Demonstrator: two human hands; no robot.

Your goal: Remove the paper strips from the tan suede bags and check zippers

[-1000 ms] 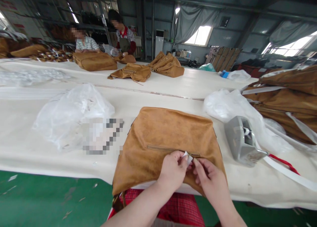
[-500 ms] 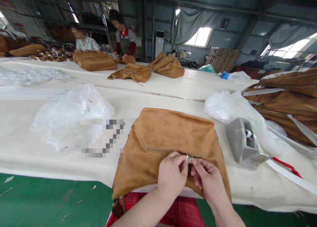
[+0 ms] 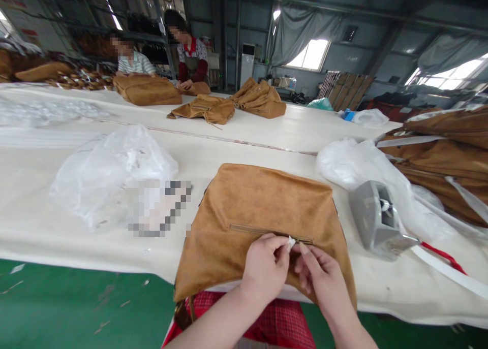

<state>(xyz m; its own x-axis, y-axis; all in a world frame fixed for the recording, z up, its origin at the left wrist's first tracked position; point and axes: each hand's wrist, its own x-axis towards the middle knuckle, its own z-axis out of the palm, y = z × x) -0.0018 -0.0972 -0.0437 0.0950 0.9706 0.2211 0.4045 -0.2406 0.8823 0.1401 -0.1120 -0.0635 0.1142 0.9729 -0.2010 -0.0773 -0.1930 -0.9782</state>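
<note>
A tan leather-look bag (image 3: 274, 196) lies flat in front of me, its near edge hanging over the table's front edge. A zipper (image 3: 259, 230) runs across its face. At the zipper's right part, my left hand (image 3: 267, 262) is closed, pinching a small white piece (image 3: 292, 241) between thumb and forefinger. Close beside it, my right hand (image 3: 318, 273) has thumb and forefinger pressed together at the zipper. Whatever those right fingertips hold is too small and hidden to make out. The zipper's slider cannot be seen clearly.
A grey tape dispenser (image 3: 375, 219) stands right of the bag, near crumpled clear plastic (image 3: 343, 163) and stacked tan bags (image 3: 453, 161). Left lies a plastic bag (image 3: 114, 171) beside a blurred-out item (image 3: 160, 209). Two people work across the table behind more tan bags (image 3: 148, 90).
The fingertips have drawn slightly apart, and the white piece now shows more clearly at my left fingertips. The bag stays in place; the view has shifted slightly.
</note>
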